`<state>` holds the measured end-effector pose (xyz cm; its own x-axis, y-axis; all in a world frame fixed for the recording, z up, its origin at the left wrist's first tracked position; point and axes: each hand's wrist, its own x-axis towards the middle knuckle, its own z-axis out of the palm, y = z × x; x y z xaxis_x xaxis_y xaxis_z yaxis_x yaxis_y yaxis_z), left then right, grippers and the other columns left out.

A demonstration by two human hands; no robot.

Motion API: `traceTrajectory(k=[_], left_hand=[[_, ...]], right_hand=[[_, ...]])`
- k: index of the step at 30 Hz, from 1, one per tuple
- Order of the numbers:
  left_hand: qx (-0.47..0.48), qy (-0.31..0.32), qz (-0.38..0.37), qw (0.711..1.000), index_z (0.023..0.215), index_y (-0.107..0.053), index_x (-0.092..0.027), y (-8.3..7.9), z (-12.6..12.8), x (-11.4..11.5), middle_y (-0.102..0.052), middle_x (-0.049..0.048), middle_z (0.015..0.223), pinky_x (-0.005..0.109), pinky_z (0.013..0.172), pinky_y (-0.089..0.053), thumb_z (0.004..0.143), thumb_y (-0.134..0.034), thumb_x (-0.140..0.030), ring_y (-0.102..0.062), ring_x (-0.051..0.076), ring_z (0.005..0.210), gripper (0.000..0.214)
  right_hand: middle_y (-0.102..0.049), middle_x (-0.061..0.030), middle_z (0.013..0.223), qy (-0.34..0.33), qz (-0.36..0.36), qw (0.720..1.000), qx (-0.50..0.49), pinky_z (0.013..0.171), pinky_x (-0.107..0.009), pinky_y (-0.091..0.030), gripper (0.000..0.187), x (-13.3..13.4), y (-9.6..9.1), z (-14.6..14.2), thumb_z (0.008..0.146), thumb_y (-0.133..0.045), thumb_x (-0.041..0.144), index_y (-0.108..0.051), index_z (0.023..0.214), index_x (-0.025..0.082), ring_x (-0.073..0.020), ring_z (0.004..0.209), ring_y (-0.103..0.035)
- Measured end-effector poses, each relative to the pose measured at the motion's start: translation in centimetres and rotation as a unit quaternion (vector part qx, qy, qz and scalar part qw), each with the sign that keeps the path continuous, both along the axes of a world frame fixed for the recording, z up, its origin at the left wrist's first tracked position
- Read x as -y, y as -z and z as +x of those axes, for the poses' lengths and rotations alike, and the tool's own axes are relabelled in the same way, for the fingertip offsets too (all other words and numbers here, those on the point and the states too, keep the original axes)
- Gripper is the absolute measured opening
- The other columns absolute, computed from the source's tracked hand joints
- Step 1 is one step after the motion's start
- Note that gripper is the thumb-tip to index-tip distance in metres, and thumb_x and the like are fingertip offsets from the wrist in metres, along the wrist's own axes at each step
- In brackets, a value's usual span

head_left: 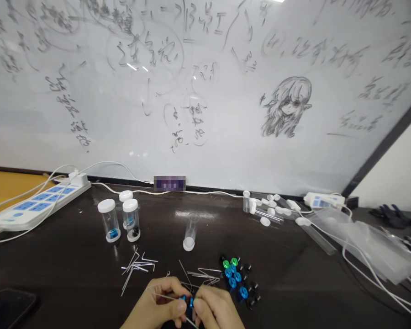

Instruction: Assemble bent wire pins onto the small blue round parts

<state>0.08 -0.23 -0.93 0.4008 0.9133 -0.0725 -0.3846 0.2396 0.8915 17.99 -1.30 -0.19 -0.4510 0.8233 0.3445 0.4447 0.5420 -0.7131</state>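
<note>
The left hand (162,305) and right hand (216,307) pinch small blue parts (191,302) above the near counter (71,274); beyond, the leftmost capped jar (109,221) holds a blue piece (113,234), the front neighbouring jar (133,219) a black piece (134,232)

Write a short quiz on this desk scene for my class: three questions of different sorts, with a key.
1. True or false: the three jars standing at the left have no lids.
2. What shows between the fingertips of the left hand and right hand?
A. a phone
B. a blue part
C. a marker
3. How many green parts lie in the cluster to the right of the hands?

Key:
1. False; the three jars wear white lids.
2. B.
3. Two.
</note>
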Motion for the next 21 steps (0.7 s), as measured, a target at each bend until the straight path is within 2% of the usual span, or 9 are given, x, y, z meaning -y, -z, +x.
traceTrajectory(k=[5, 8, 12, 14, 17, 19, 21], left_hand=[[0.009, -0.015, -0.004, 1.0, 0.069, -0.072, -0.013, -0.5, -0.1, 0.0, -0.064, 0.0025, 0.059, 0.019, 0.048, -0.04, 0.057, -0.082, -0.035, -0.052, 0.008, 0.049, 0.028], [0.013, -0.017, -0.01, 1.0, 0.069, -0.072, -0.013, -0.5, 0.0, 0.0, -0.064, 0.0022, 0.059, 0.018, 0.047, -0.04, 0.056, -0.082, -0.034, -0.052, 0.008, 0.048, 0.027], [0.004, -0.014, 0.001, 1.0, 0.069, -0.071, -0.014, -0.1, 0.1, 0.0, -0.063, 0.0014, 0.056, 0.019, 0.045, -0.04, 0.055, -0.082, -0.033, -0.054, 0.01, 0.047, 0.026], [0.002, -0.011, 0.002, 1.0, 0.069, -0.071, -0.014, -0.1, 0.0, 0.0, -0.063, 0.0015, 0.056, 0.019, 0.045, -0.04, 0.055, -0.082, -0.034, -0.053, 0.01, 0.047, 0.026], [0.004, -0.013, -0.015, 1.0, 0.069, -0.071, -0.013, -0.6, -0.1, 0.1, -0.063, 0.0018, 0.057, 0.019, 0.048, -0.04, 0.056, -0.082, -0.035, -0.053, 0.009, 0.049, 0.027], [0.001, -0.017, -0.023, 1.0, 0.07, -0.071, -0.013, -1.0, -0.1, 0.2, -0.063, 0.0021, 0.059, 0.02, 0.05, -0.04, 0.056, -0.082, -0.034, -0.053, 0.009, 0.051, 0.028], [-0.004, -0.015, -0.02, 1.0, 0.07, -0.071, -0.013, -1.3, -0.1, 0.4, -0.063, 0.0022, 0.059, 0.02, 0.05, -0.041, 0.056, -0.082, -0.034, -0.054, 0.011, 0.052, 0.028]], right_hand=[[-0.051, 0.0008, 0.071, 0.025, -0.014, 0.999, -0.017, 0.052, -0.021, -0.036, 0.035, 0.0, -0.1, -0.2, 0.088, -0.046, 0.054, -0.052, 0.082, 0.02, -0.0121, 0.056, -0.048], [-0.05, 0.0009, 0.071, 0.005, -0.015, 0.999, -0.04, 0.052, -0.021, -0.036, 0.044, 0.0, -0.2, -0.2, 0.087, -0.04, 0.062, -0.053, 0.084, 0.02, -0.0122, 0.056, -0.048], [-0.052, 0.0007, 0.063, 0.002, -0.004, 1.0, 0.0, 0.057, -0.022, -0.037, 0.051, 0.0, -0.1, 0.0, 0.094, -0.026, 0.056, -0.05, 0.069, 0.019, -0.0134, 0.058, -0.05], [-0.053, 0.0002, 0.065, 0.017, 0.003, 1.0, 0.017, 0.06, -0.023, -0.038, 0.046, 0.1, 0.0, 0.0, 0.094, -0.031, 0.053, -0.051, 0.07, 0.019, -0.0143, 0.061, -0.051], [-0.053, -0.0005, 0.071, 0.023, 0.016, 0.999, -0.022, 0.057, -0.023, -0.039, 0.041, 0.1, -0.2, 0.0, 0.088, -0.043, 0.058, -0.053, 0.083, 0.019, -0.0137, 0.06, -0.05], [-0.054, -0.0013, 0.075, 0.02, 0.012, 0.998, -0.053, 0.057, -0.022, -0.04, 0.044, 0.1, -0.4, 0.0, 0.087, -0.042, 0.061, -0.053, 0.09, 0.019, -0.0135, 0.06, -0.051], [-0.055, -0.0013, 0.073, 0.009, 0.002, 0.998, -0.059, 0.057, -0.023, -0.04, 0.045, 0.2, -0.6, 0.1, 0.091, -0.033, 0.058, -0.053, 0.086, 0.019, -0.014, 0.061, -0.052]])
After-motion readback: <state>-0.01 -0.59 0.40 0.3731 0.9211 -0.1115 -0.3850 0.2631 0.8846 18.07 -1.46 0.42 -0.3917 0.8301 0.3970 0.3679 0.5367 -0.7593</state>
